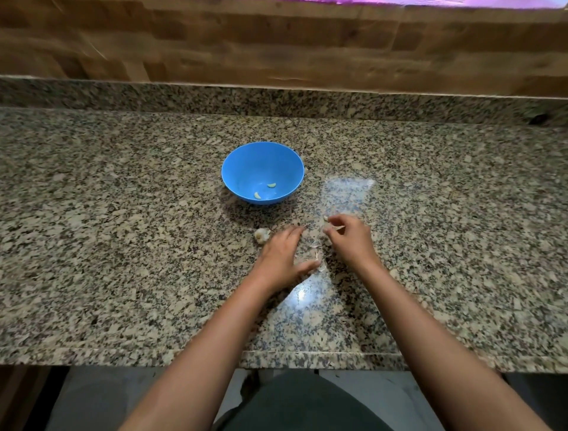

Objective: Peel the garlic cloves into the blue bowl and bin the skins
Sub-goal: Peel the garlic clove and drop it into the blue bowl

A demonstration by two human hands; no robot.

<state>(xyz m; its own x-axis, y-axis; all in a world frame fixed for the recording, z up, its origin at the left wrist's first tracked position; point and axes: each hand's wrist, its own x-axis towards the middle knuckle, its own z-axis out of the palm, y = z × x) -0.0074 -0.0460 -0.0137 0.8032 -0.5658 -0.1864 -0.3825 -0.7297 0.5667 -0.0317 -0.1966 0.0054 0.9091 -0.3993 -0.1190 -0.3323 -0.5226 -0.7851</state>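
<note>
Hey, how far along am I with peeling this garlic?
Early on. Done: two peeled cloves lie in the blue bowl. In hand: the right hand pinches a pale garlic piece, clove or skin unclear; the left hand rests flat on the counter. Left: the garlic chunk beside it, and loose skins to bin; no bin shows.

You're looking down on a speckled granite counter point(123, 215), and it's throwing back two bright patches of glare point(302, 292). A raised granite lip point(153, 95) is running along the back, with a small dark spot point(538, 118) sitting at its far right. Behind it a wood-block wall point(246, 46) is rising, a purple glow point(430, 2) is bleeding in at the top, and pale floor point(92, 400) is showing under the counter's front edge.
</note>
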